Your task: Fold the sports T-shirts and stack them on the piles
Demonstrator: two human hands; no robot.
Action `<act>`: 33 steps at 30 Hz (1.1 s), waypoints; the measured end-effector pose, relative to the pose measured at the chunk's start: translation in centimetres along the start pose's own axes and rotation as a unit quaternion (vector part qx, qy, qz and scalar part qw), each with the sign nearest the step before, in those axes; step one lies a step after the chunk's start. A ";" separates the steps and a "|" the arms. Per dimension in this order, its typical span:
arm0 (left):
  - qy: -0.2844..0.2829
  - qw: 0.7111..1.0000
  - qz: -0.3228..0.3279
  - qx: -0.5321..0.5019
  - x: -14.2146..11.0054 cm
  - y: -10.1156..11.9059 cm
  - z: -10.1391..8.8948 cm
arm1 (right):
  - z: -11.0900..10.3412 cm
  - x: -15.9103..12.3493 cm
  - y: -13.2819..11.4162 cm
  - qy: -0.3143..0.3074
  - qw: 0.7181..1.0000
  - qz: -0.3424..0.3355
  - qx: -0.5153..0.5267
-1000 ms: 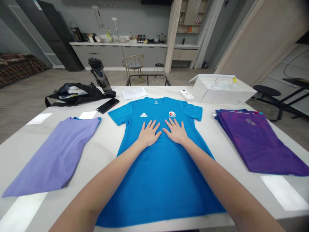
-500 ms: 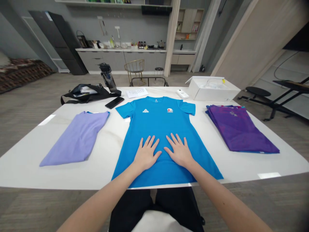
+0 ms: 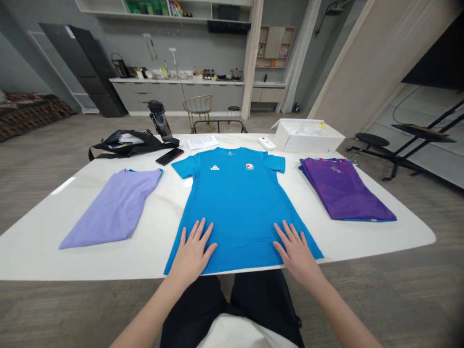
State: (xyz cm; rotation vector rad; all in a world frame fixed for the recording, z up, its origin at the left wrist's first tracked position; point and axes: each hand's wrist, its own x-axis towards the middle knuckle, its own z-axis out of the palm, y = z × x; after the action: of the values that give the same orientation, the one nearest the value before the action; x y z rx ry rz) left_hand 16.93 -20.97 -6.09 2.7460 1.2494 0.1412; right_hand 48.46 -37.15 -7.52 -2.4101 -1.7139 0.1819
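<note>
A blue short-sleeved T-shirt point(image 3: 235, 203) lies spread flat, front side up, its collar away from me and its hem along the table's near edge. Small white and red emblems mark its chest. My left hand point(image 3: 194, 249) rests with fingers spread on the lower left of the shirt. On the lower right, my right hand point(image 3: 295, 249) lies likewise, palm down and fingers apart. Neither hand grips the cloth. A folded lavender garment point(image 3: 112, 208) is left of the shirt, and folded purple garments point(image 3: 348, 191) lie to its right.
On the white table point(image 3: 32, 241), a black bag point(image 3: 130, 142), a dark bottle point(image 3: 159, 121), a phone point(image 3: 169, 156) and a printed sheet point(image 3: 202, 141) sit at the far left. A white box point(image 3: 308, 137) and a small white device point(image 3: 267, 143) stand at the far right.
Both hands have slid outward and toward me, from the middle of the shirt to its lower sides. The shirt stays flat, and the view has tilted up slightly.
</note>
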 end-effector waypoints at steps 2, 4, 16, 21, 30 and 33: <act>-0.004 1.000 -0.012 0.002 -1.1 -0.8 0.4 | 0.6 -1.8 1.6 0.015 1.000 0.016 0.012; -0.008 1.000 -0.007 -0.003 -2.4 -0.7 0.7 | 1.0 -3.8 2.3 0.027 0.999 0.027 0.025; -0.042 0.997 0.065 0.003 12.1 1.1 -5.0 | -6.8 11.5 3.0 0.028 0.997 0.025 0.061; -0.028 0.998 0.057 0.000 26.6 1.5 -4.9 | -6.7 25.8 5.6 0.046 0.996 0.069 0.015; -0.011 1.000 0.005 -0.008 49.5 3.3 -1.1 | -5.2 41.0 11.6 0.083 0.984 0.141 -0.066; -0.008 1.000 -0.005 -0.015 54.4 4.1 0.0 | -5.0 43.4 12.9 0.073 0.983 0.140 -0.091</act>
State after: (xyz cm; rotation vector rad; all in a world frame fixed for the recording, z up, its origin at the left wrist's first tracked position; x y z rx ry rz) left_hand 55.63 17.42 -3.59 2.7106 1.2458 0.1370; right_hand 75.61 -0.64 -5.27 -2.7146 -1.3778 -0.1179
